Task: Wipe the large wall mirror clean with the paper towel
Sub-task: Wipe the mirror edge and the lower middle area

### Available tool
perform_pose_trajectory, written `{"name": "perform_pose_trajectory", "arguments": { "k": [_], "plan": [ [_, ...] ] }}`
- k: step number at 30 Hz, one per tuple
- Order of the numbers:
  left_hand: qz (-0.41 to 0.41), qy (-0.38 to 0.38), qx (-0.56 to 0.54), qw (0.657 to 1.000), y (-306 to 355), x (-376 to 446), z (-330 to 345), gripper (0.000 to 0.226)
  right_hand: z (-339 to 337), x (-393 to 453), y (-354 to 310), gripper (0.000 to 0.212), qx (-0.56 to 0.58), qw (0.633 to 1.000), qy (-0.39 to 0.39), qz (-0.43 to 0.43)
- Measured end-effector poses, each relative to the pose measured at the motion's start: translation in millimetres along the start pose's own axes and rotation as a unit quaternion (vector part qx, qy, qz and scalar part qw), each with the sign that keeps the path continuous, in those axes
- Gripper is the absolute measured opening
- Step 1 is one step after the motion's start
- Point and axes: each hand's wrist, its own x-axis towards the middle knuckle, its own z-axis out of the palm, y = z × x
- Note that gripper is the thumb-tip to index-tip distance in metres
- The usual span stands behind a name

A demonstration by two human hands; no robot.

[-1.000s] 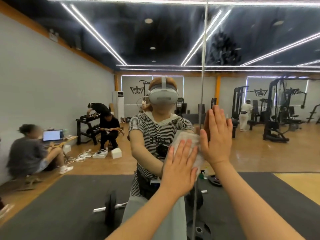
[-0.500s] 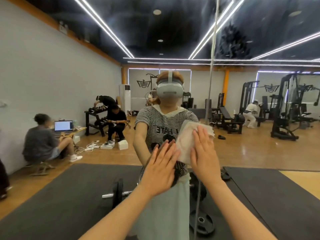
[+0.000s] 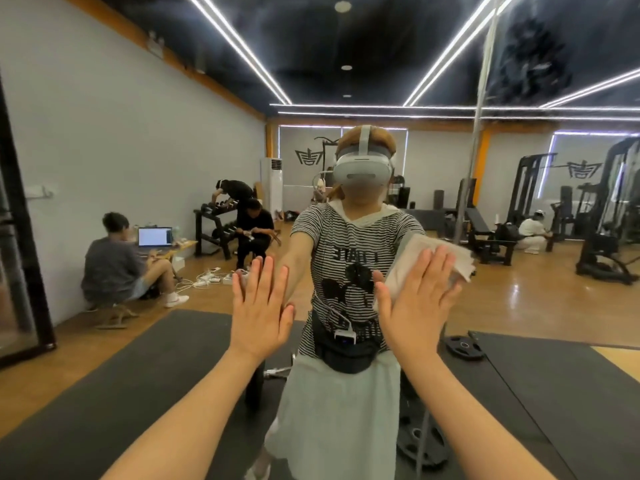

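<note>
Against the mirror [image 3: 138, 116], your right hand [image 3: 417, 306] presses the towel [image 3: 429, 258] flat with straight fingers while your left hand [image 3: 261, 310] rests open on bare glass; thin and soft, the towel probably bunches, so keep your palm over its middle.

A gym room fills the frame. The ceiling [image 3: 346, 46] across the top is black, crossed by long white light strips [image 3: 239, 46] that run toward the far wall. At left stands a pale grey wall [image 3: 104, 133] topped with an orange band. The floor [image 3: 519, 299] is glossy wood at mid-right, with dark rubber mats [image 3: 104, 393] across the bottom. Black weight machines [image 3: 606, 209] crowd the right edge, a dumbbell rack [image 3: 214, 230] sits left of centre, and a white standing air conditioner [image 3: 272, 188] rises behind it.
</note>
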Motion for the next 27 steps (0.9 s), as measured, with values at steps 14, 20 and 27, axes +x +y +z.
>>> {"name": "perform_pose_trajectory", "arguments": {
  "k": [14, 20, 27],
  "plan": [
    [0.013, 0.030, -0.008, 0.999, -4, -2, 9, 0.070, 39, -21, -48, 0.071, -0.037, 0.984, -0.001, -0.175],
    [0.010, 0.032, -0.002, 0.999, -1, -2, 7, 0.078, 21, -14, 5, 0.058, -0.026, 0.990, 0.015, -0.139],
    [0.009, 0.022, -0.004, 1.000, -3, -3, 6, 0.079, 30, -18, -32, 0.064, -0.007, 0.999, 0.043, -0.006]
  ]
}}
